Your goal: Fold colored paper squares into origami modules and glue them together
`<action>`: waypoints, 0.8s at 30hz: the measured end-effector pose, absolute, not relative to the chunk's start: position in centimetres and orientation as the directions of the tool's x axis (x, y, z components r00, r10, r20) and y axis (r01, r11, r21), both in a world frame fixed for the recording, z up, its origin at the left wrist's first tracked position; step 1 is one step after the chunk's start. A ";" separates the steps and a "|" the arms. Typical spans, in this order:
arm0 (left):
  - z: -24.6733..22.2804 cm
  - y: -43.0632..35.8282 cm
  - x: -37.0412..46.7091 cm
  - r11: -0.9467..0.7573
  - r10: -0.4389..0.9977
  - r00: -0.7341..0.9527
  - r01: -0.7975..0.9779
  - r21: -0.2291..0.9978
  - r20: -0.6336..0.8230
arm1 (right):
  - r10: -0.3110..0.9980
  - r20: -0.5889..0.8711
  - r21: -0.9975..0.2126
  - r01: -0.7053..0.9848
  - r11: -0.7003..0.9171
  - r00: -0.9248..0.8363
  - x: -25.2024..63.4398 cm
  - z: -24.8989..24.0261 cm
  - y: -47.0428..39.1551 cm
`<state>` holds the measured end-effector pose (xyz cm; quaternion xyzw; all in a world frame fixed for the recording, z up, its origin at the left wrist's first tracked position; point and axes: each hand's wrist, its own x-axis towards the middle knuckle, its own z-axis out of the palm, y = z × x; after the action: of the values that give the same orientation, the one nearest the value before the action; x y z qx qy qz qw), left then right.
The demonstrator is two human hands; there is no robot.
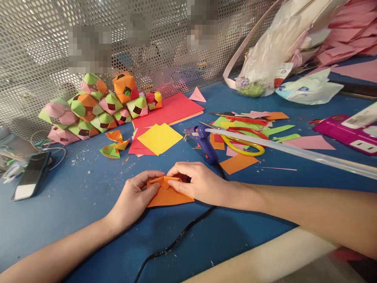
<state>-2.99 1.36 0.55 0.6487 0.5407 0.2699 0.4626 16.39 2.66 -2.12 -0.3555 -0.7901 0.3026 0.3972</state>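
Observation:
A sheet of orange paper (170,198) with its upper part folded over is between my hands, just above the blue table. My left hand (138,192) pinches its left side, the thumb pressed on the fold. On the right side, my right hand (197,181) grips the same paper between thumb and fingers near the top edge. The fingers behind the paper are partly hidden. Beyond my hands lie a stack of yellow paper squares (160,138) and a blue glue gun (204,141) with a long clear glue stick (294,149).
Folded paper balls (85,106) are piled against the perforated metal screen (165,23). Scissors (244,145) lie among colored scraps. A phone (32,175) rests at left, a purple power strip (347,131) at right. The black cord (179,236) crosses the table below my hands.

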 end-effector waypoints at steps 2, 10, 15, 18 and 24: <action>0.6 1.4 -3.0 0.011 0.950 0.278 0.428 0.904 -0.143 | 0.811 0.401 -0.773 0.318 0.549 -0.425 16.4 -2.2 2.6; 0.6 1.4 -2.9 0.154 0.912 0.323 0.300 0.941 -0.252 | 0.848 0.280 -0.864 0.267 0.426 -0.449 16.9 -1.8 2.6; 0.5 1.2 -2.7 0.227 0.910 0.304 0.205 0.952 -0.282 | 0.823 0.314 -0.812 0.315 0.491 -0.473 16.7 -1.2 2.4; 0.5 1.2 -2.7 0.222 0.911 0.302 0.215 0.951 -0.281 | 0.834 0.336 -0.815 0.309 0.490 -0.437 16.5 -1.1 2.5; 0.4 1.1 -2.7 0.138 0.926 0.307 0.262 0.955 -0.218 | 0.824 0.392 -0.803 0.285 0.523 -0.409 16.5 -1.4 2.8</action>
<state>-2.66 1.11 0.43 0.5850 0.5077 0.2979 0.5579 16.51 2.79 -1.37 -0.3593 -0.7716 0.3305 0.4077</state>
